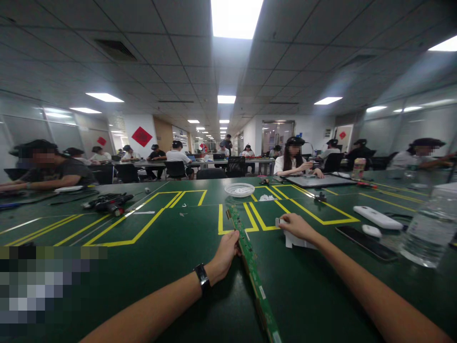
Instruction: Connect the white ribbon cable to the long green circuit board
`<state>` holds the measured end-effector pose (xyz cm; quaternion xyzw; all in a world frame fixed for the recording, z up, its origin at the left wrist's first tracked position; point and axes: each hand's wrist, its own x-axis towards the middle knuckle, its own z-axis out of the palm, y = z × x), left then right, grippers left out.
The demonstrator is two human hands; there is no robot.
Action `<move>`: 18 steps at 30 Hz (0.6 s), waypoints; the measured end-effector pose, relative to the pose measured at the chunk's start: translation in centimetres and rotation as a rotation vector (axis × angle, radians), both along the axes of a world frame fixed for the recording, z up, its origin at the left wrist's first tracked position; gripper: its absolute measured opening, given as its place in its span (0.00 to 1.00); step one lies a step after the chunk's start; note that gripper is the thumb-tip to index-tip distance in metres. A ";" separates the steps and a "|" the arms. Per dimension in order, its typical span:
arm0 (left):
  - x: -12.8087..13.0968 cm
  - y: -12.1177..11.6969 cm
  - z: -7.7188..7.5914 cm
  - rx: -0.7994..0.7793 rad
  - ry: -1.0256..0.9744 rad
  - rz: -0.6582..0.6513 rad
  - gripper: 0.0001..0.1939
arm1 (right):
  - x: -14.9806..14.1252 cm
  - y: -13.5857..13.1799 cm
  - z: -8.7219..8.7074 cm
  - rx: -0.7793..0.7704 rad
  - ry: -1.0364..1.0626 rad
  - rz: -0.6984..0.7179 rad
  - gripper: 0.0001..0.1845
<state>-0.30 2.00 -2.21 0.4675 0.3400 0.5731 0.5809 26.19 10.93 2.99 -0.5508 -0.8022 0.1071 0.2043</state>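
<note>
On the near side of the white basket (240, 191) on the green bench (150, 267), the left hand (224, 250) has its fingers gripping a long green circuit board (254, 274), while nearer and rightward of that basket the right hand (299, 226) pinches a thin white piece (277, 222) between its fingers.

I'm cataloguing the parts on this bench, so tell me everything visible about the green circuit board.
The green circuit board is a long, narrow, rigid-looking strip with small dark components and white labels on its face. A brownish connector-like piece juts from its left edge at the far end. The left hand grips that edge; the board slants toward the viewer, its near end cut off by the picture's bottom. Whether it touches the table is unclear.
</note>
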 end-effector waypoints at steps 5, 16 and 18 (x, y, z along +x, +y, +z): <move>0.0 0.1 -0.1 0.021 0.069 -0.044 0.19 | -3.4 -2.4 1.0 -0.038 0.169 0.167 0.14; 0.2 -0.7 1.0 0.041 0.159 -0.093 0.21 | -5.8 -4.7 1.5 -0.303 0.427 0.282 0.15; 0.2 -1.0 1.2 0.041 0.182 -0.111 0.22 | -5.9 -4.8 1.5 -0.349 0.477 0.268 0.16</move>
